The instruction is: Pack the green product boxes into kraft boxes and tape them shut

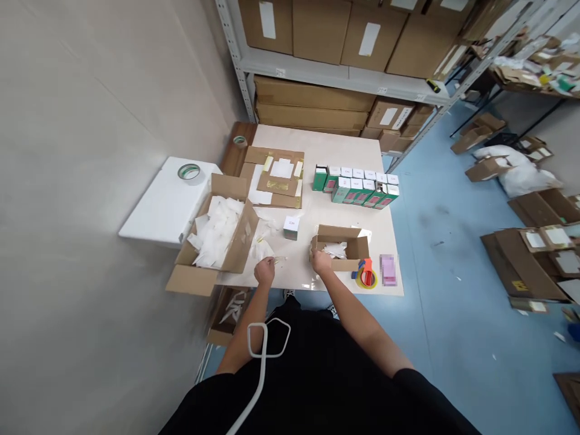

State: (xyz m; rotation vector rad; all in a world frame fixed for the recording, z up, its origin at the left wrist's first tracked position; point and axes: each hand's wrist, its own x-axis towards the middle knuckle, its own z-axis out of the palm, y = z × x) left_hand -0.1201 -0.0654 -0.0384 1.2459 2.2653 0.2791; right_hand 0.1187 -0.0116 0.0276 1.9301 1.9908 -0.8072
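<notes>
My left hand point(265, 270) is closed at the table's front edge, with a small, see-through strip point(281, 260) poking out from its fingertips. I cannot make out exactly what the strip is. My right hand point(321, 261) is closed at the near left corner of a small open cardboard box point(360, 248); its fingertips are partly hidden. White crumpled packing pieces point(335, 250) lie inside that box. Between and beyond my hands stands a single small white-and-green box point(291, 227). Thin, clear plastic pieces point(263, 246) lie just beyond my left hand.
At left, a large open carton point(249, 232) holds white packing paper point(220, 229). Several green-and-white boxes point(357, 192) stand in rows at the back right. A tape dispenser point(367, 275) lies by the small carton. Flattened cardboard point(254, 156) lies behind; metal shelving point(308, 71) rises beyond.
</notes>
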